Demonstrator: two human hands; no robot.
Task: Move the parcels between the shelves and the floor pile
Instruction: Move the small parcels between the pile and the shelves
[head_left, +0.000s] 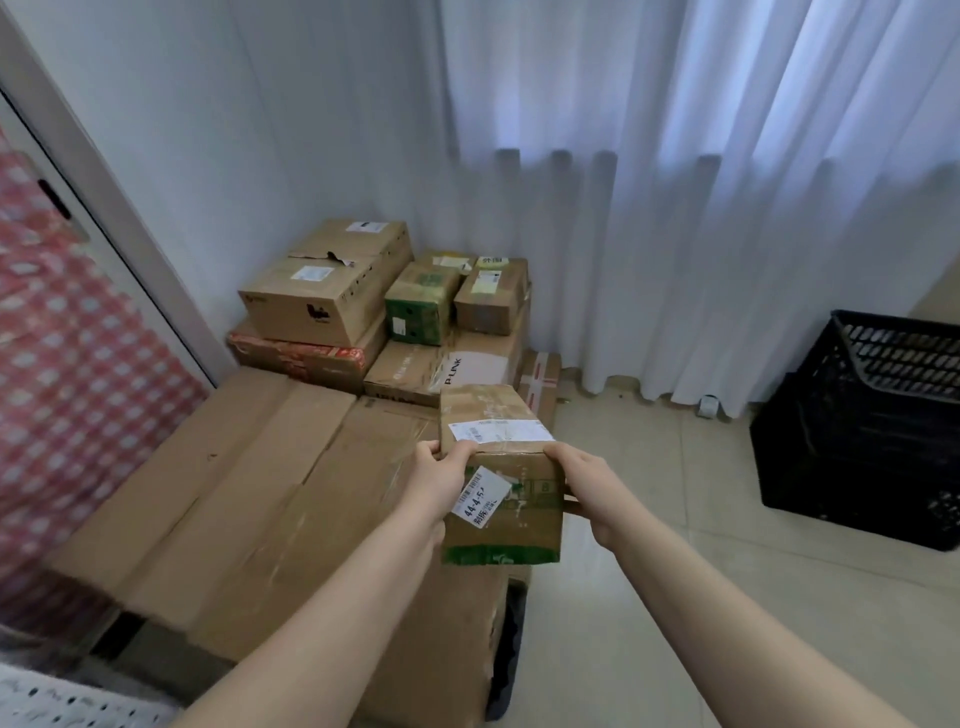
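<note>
A brown cardboard parcel (496, 467) with white labels and a green strip along its bottom edge hangs in the air in the middle of the view. My left hand (441, 475) grips its left side with fingers curled over the top edge. My right hand (584, 486) grips its right side. Behind the parcel, in the corner, lies the floor pile (395, 322) of several cardboard boxes, with a green box (421, 306) in its upper layer. A big flat carton (270, 499) lies below and left of the held parcel.
A black plastic crate (862, 431) stands on the tiled floor at the right. White curtains (675, 208) hang behind the pile. A red checked cloth (67, 389) fills the left edge. A perforated white surface (47, 701) shows at the bottom left.
</note>
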